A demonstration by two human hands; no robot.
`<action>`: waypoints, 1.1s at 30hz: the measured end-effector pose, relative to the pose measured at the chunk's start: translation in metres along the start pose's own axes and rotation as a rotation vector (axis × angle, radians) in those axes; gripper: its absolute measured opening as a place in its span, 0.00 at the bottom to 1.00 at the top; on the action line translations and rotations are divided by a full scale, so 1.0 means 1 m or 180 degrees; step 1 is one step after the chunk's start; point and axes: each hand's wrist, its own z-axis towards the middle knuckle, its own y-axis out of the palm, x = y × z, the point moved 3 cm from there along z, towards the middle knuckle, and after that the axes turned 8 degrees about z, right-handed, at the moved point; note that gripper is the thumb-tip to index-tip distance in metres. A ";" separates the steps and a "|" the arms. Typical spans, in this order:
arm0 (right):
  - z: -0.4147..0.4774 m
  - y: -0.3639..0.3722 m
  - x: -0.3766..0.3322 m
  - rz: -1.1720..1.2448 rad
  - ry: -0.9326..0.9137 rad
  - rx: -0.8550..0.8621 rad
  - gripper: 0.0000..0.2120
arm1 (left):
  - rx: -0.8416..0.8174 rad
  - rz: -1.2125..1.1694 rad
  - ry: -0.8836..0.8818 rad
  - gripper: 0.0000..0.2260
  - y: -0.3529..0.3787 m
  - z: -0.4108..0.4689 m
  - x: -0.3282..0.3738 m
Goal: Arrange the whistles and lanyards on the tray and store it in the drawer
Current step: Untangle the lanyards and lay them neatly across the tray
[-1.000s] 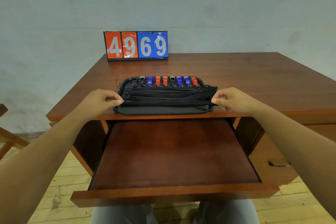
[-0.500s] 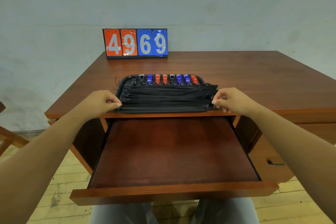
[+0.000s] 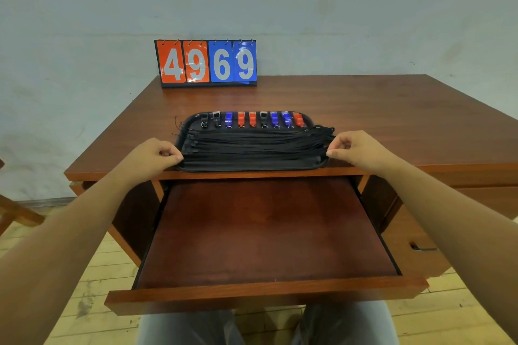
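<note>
A black tray sits at the desk's front edge, just above the open drawer. Along its far side stands a row of several whistles, black, blue and orange. A flat bundle of black lanyards lies across the tray's near part. My left hand pinches the tray's left rim with curled fingers. My right hand pinches the right rim, beside the lanyard ends.
The wooden desk carries a flip scoreboard reading 4969 at its back, against the wall. The pulled-out drawer has a bare wooden bottom. A second drawer with a dark handle is at the lower right. My knees are under the drawer.
Both hands stay at the tray's ends. The tray's near rim, which showed broadly a second ago, now appears thinner, and the tray lies flatter on the desk.
</note>
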 end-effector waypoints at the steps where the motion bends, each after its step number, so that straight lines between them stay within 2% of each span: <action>1: 0.000 0.000 0.001 0.0025 0.0005 0.0004 0.04 | 0.0000 -0.0051 -0.0050 0.06 0.000 -0.001 -0.001; 7: -0.001 -0.004 0.004 0.0207 -0.0016 0.0183 0.03 | 0.0138 -0.0283 -0.0325 0.01 0.004 0.003 -0.007; 11: 0.004 -0.013 0.005 0.0490 0.0006 0.0796 0.05 | 0.0231 -0.0548 -0.0551 0.04 0.006 0.007 -0.007; 17: 0.020 -0.010 0.003 0.0487 0.0462 0.1365 0.08 | 0.0807 -0.0678 -0.1063 0.09 0.002 0.024 -0.003; 20: 0.028 -0.001 0.002 0.0461 0.0704 0.1372 0.19 | 0.0878 -0.0569 -0.1075 0.09 0.006 0.036 -0.001; 22: 0.034 0.003 0.003 0.0482 0.0835 0.1347 0.22 | 0.0871 -0.0493 -0.1031 0.11 0.008 0.043 -0.002; 26: 0.047 0.011 0.002 0.0465 0.1104 0.1278 0.21 | 0.0744 -0.0312 -0.1175 0.17 0.013 0.059 -0.009; 33: 0.064 0.024 0.002 0.0149 0.1115 0.1097 0.18 | 0.0533 0.0165 -0.1134 0.17 0.019 0.076 -0.011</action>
